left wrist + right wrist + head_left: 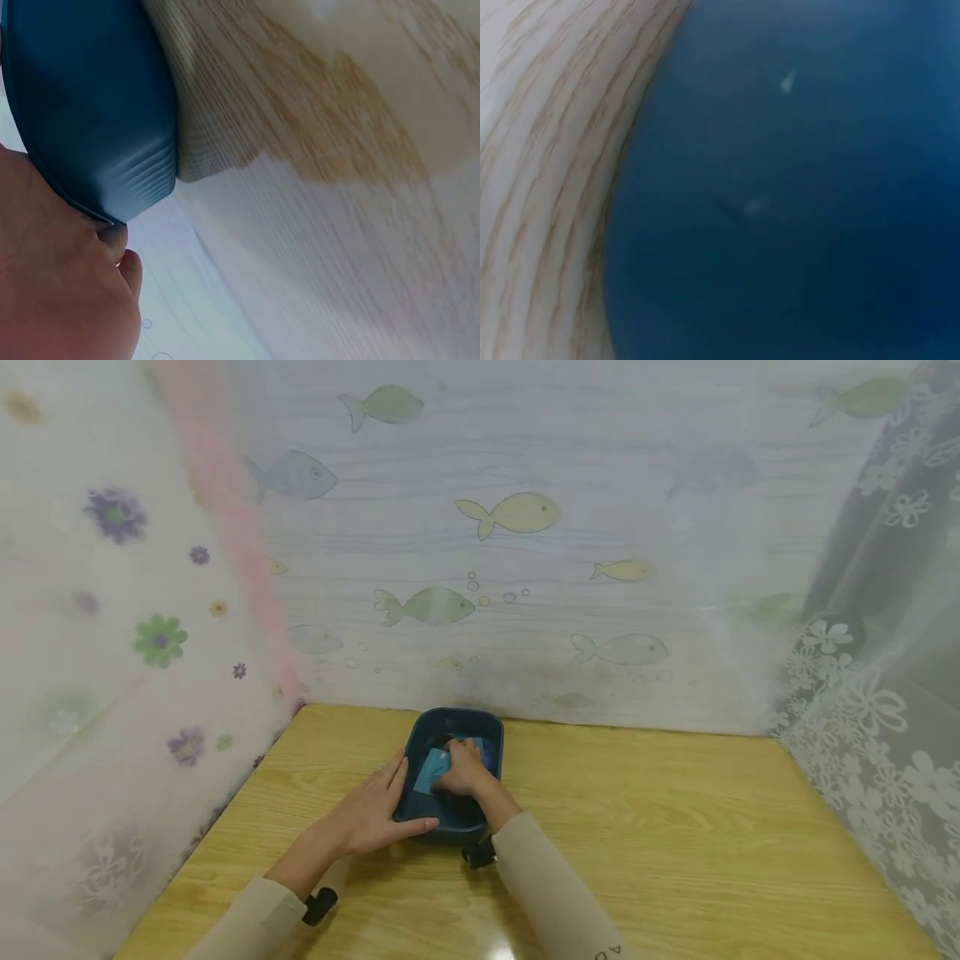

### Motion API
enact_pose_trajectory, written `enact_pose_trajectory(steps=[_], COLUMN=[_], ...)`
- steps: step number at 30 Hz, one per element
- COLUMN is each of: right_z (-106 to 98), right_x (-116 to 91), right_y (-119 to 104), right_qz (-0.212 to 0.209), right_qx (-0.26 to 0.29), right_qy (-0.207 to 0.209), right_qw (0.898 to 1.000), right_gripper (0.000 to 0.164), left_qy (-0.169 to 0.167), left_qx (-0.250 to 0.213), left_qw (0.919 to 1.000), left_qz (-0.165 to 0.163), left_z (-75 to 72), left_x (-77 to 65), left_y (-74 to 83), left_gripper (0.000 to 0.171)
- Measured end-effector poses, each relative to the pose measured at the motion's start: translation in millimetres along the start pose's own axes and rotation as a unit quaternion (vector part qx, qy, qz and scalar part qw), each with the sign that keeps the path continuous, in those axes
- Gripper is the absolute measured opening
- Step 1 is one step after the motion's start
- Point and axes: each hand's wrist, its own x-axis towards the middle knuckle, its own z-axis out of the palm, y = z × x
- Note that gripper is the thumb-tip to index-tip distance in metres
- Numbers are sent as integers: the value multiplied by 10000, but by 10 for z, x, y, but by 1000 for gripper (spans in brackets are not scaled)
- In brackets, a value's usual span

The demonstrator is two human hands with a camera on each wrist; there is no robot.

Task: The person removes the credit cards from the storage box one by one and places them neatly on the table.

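On the desk (645,810), the blue tub (452,812) could, I judge, shift if the work inside drags on it; its far end sits near the desk's far edge, while wood stretches widely to the right. The left hand (372,810) has a released grip, resting along the left and near rim. Inside, the right hand (465,768) bends over the light-blue packet (430,769); whether it grasps, I cannot tell. Close walls might snag the packet.
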Motion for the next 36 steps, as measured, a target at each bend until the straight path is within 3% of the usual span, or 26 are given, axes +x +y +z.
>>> enact_pose_trajectory(steps=[11, 17, 25, 36], right_z=[24, 43, 18, -22], right_x=[-48, -91, -41, -29], right_y=[1, 11, 6, 1], right_qz=[-92, -71, 63, 201], right_qx=[271, 460, 1006, 1010], right_qy=[411, 446, 540, 922], right_qw=[9987, 9979, 9934, 9904], right_gripper=[41, 39, 32, 33], left_qy=[18, -29, 40, -19], left_qx=[-86, -105, 12, 142], left_qw=[9999, 9999, 10000, 9999], left_qz=[-60, -79, -18, -36], left_z=[68, 99, 32, 5], left_x=[-1, -24, -5, 16], left_y=[-26, -34, -25, -2], left_gripper=[118, 119, 119, 119])
